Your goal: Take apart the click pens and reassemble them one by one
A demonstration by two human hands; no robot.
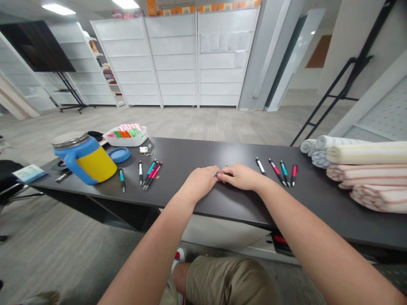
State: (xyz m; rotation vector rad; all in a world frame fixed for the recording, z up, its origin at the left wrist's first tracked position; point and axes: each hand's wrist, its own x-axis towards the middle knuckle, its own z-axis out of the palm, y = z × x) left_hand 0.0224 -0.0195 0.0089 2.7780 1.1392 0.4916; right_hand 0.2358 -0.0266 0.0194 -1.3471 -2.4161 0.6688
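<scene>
My left hand (201,182) and my right hand (240,176) meet over the middle of the dark tabletop (197,154), fingers pinched together. Between the fingertips a bit of teal pen part (216,174) shows; the fingers hide most of it. Left of my hands lie a teal pen (122,180) on its own, a white pen (140,173) and a small group of teal and red pens (153,174). To the right are a white pen (260,166), a long red pen (277,171), a teal pen (284,173) and a shorter red pen piece (294,175).
At the left stand a blue-and-yellow mug (95,159), a blue ring-shaped lid (119,155) and a white tray (140,138) holding colourful packets. Rolled striped cloths (369,173) are stacked at the right end. White cabinets (173,63) line the far wall.
</scene>
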